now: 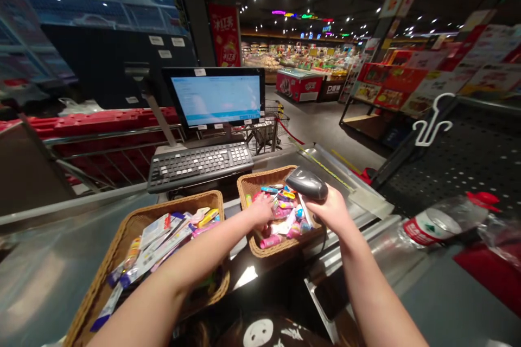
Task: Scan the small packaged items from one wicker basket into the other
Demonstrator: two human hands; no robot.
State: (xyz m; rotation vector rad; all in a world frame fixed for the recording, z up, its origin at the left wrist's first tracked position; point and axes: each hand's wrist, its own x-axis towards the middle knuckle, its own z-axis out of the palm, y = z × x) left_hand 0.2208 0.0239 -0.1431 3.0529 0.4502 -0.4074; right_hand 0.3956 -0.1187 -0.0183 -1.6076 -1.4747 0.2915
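Observation:
My right hand [331, 209] is wrapped round a dark grey handheld barcode scanner [307, 182], its head tilted to the left over the right-hand wicker basket [254, 246]. Inside that basket lies a heap of small colourful packaged items, among them a pink tube-like piece [271, 241]. My left hand [264, 211] reaches into the same heap from the left. Its fingertips blend with the goods, so whether they grip anything is unclear. Under my left forearm stands a larger wicker basket [106, 260] with long flat packets [165, 249] and a yellow item [208, 218].
Behind the baskets are a black keyboard [199, 165] and a lit monitor [217, 97]. A second screen's dark back [122, 65] rises at left. On the right lie a large clear bottle [431, 225] with a red cap and a white hanger [432, 124] on a perforated panel.

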